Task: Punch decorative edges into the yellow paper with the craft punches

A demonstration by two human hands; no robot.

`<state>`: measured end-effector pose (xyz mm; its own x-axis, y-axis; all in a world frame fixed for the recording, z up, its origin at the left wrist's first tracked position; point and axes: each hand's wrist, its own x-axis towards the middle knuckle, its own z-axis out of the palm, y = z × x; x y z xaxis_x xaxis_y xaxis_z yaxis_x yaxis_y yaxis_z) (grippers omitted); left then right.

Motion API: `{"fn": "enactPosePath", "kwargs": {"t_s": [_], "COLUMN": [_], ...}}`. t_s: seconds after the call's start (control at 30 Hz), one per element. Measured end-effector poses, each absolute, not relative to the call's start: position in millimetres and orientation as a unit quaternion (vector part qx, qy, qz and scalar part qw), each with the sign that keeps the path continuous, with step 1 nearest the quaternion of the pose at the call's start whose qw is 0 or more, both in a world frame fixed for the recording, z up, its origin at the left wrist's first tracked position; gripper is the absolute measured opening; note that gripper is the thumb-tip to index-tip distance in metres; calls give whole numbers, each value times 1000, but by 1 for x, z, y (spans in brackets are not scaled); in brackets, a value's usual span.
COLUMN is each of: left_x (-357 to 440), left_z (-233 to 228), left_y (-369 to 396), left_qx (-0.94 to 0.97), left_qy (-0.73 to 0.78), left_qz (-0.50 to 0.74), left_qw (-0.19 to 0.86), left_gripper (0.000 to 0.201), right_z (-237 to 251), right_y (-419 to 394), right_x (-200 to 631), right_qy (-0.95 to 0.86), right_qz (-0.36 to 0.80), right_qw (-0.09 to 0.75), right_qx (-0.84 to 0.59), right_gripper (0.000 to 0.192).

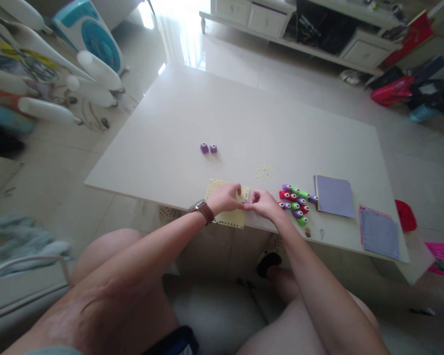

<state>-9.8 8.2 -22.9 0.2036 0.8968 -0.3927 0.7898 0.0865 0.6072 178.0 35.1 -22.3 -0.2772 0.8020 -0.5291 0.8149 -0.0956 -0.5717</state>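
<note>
A yellow sheet of paper, with small punched shapes along its edges, lies at the table's front edge and partly overhangs it. My left hand, a watch on its wrist, rests over the sheet with fingers curled at its right side. At that same side my right hand is closed, its fingertips around a small purple paper punch that is mostly hidden. The fingertips of both hands meet at this punch. Further back stand two purple paper punches. Pale yellow paper bits are scattered behind my right hand.
Right of my hands sits a cluster of red, green and purple punches. Beyond it lie a purple paper stack and a second pile of sheets with a punched border. Two small objects lie near the front edge.
</note>
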Motion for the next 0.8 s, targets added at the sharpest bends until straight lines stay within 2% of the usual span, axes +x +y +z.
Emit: {"fn": "enactPosePath", "kwargs": {"t_s": [0.23, 0.47, 0.73, 0.8], "left_x": [-18, -21, -21, -21], "left_z": [-23, -27, -28, -28], "left_y": [16, 11, 10, 10], "left_qx": [678, 710, 718, 718], "left_qy": [601, 592, 590, 590], "left_qz": [39, 40, 39, 37], "left_qw": [422, 378, 368, 367], "left_gripper": [69, 57, 55, 55], "right_z": [-23, 5, 16, 17], "right_y": [36, 37, 38, 34], "right_x": [188, 197, 208, 208], "right_qy": [654, 693, 718, 724], "right_qz": [-511, -413, -377, -378], "right_qw": [-12, 52, 56, 53], "right_qx": [558, 589, 582, 575], "right_gripper": [31, 24, 18, 22]}}
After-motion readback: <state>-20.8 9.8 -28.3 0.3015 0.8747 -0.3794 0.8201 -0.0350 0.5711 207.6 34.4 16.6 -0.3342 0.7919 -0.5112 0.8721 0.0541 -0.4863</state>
